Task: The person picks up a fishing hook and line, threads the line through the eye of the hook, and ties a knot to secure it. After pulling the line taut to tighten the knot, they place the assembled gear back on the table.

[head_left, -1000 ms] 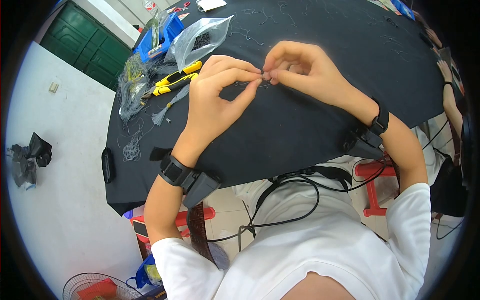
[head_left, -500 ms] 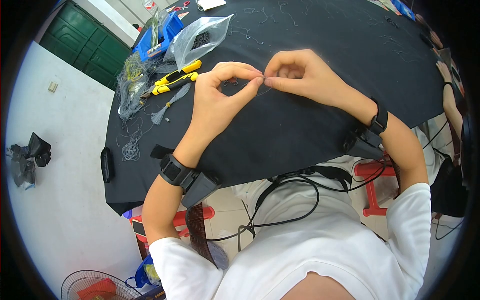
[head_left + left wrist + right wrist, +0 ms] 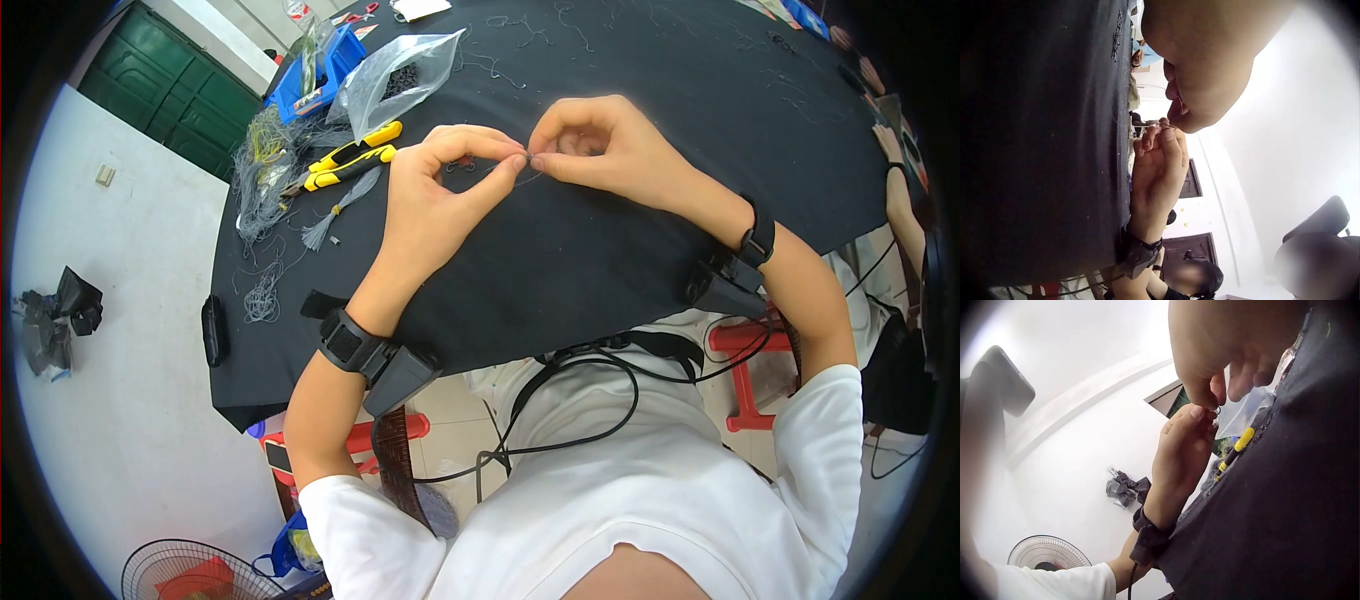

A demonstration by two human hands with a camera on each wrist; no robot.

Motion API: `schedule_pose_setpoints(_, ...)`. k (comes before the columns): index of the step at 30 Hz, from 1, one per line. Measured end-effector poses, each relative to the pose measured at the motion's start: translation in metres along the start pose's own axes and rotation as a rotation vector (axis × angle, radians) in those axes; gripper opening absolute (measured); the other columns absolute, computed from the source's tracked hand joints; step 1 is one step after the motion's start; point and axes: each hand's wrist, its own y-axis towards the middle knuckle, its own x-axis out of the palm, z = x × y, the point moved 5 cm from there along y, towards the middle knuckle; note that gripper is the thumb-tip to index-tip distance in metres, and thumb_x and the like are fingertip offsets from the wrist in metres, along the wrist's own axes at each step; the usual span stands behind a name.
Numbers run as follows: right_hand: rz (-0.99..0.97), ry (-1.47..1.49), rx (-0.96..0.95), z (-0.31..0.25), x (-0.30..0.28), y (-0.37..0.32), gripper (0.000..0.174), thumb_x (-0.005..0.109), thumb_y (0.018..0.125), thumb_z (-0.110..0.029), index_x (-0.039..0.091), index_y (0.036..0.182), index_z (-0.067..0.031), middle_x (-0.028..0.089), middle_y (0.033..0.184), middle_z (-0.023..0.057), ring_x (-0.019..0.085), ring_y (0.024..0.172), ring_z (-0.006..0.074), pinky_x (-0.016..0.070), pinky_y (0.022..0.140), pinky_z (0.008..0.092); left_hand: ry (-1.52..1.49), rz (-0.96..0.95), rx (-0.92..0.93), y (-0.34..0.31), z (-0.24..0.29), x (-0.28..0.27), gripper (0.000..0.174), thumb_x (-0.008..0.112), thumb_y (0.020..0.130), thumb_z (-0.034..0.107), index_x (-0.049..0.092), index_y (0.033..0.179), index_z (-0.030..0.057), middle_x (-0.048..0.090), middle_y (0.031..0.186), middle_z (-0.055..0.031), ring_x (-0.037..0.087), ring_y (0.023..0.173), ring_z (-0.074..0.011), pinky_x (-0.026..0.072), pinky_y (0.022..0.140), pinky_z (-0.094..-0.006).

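Observation:
My left hand [image 3: 430, 200] and right hand [image 3: 615, 145] meet fingertip to fingertip above the black-covered table. Each pinches a thin grey cord [image 3: 528, 178] between thumb and forefinger. Part of the cord [image 3: 1141, 126] sticks out past the right fingertips in the left wrist view, and a fine loop of it arcs near the left fingers. A small dark curved bit [image 3: 1218, 410] shows at the meeting fingertips in the right wrist view. The fingers mostly hide where the cord is gripped. Behind the left hand lies a small dark, coiled piece [image 3: 460, 164] with some red.
Left of my hands lie yellow-and-black pliers [image 3: 350, 168], a tied cord bundle [image 3: 338, 212] and tangled grey cord [image 3: 262, 180]. Farther back are a clear bag [image 3: 420, 62] of dark bits and a blue bin [image 3: 345, 55]. Another person's arm [image 3: 905, 195] rests at the right edge.
Over the last second both hands have shifted slightly down, and the left fingers have spread into a rounder pinch. Between half a second ago and now they barely move.

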Motion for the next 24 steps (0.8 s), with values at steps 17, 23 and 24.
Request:
schedule_pose_setpoints(17,0.024,-0.023,0.04,-0.0011,0.0009,-0.001,0.007,0.064,0.08,-0.01,0.062,0.081,-0.0032,0.047,0.063,-0.0066,0.038,0.056,0.0007,0.0302,0.051,0.0186,0.021,-0.081,-0.03,-0.0012,0.0032,0.0024,0.009,0.065,0.077,-0.002,0.066,0.087,-0.0031,0.065,0.092,-0.0078,0.059,0.087,-0.0128,0.0447,0.08,-0.0249)
schedule_pose_setpoints(23,0.027,-0.037,0.053,0.0038,-0.0002,-0.0009,0.007,0.063,0.08,-0.01,0.062,0.08,-0.0032,0.047,0.063,-0.0069,0.038,0.056,0.0003,0.03,0.051,0.0189,-0.013,0.004,-0.033,0.0,-0.0023,0.0009,0.009,0.069,0.073,0.006,0.069,0.082,0.0046,0.068,0.085,-0.0031,0.06,0.079,-0.0109,0.0418,0.068,-0.0236)
schedule_pose_setpoints(24,0.026,-0.038,0.061,0.0036,-0.0004,-0.0009,0.008,0.063,0.081,-0.01,0.061,0.08,-0.0031,0.047,0.063,-0.0069,0.038,0.056,0.0002,0.0303,0.051,0.0189,-0.012,0.006,-0.034,0.0,-0.0023,0.0006,0.009,0.069,0.073,0.006,0.069,0.082,0.0045,0.068,0.085,-0.0032,0.059,0.079,-0.0109,0.0417,0.068,-0.0235)
